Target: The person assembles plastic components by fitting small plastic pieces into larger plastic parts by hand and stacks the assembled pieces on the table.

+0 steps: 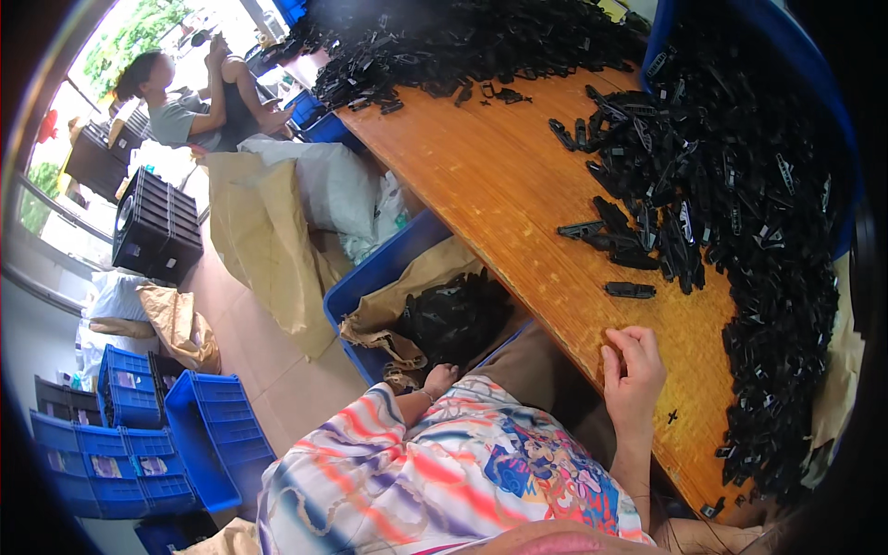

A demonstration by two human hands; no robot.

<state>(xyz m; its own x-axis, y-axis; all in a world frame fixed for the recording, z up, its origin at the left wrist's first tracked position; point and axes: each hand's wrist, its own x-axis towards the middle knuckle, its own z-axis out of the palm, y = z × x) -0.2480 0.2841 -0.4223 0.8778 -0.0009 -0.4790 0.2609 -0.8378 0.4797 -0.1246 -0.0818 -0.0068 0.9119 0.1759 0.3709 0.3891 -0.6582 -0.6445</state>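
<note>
My right hand (636, 372) is over the near edge of the wooden table (518, 213). Its fingers are curled but apart from the thumb, and nothing shows between them. A single small black plastic piece (630, 290) lies just beyond it, and a tiny cross-shaped black bit (672, 417) sits beside the wrist. Down at my lap, my left hand (440, 380) is closed at the rim of a blue bin (338, 301); whatever it may hold is hidden. Brown paper lines that bin, with a heap of black parts (453, 319) inside.
Large piles of black plastic parts cover the table's far end (444, 46) and right side (731, 213), spilling from a blue tub (846, 139). Sacks (268, 231), a black crate (159, 227) and blue crates (217, 439) stand on the floor at left. Two people sit beyond.
</note>
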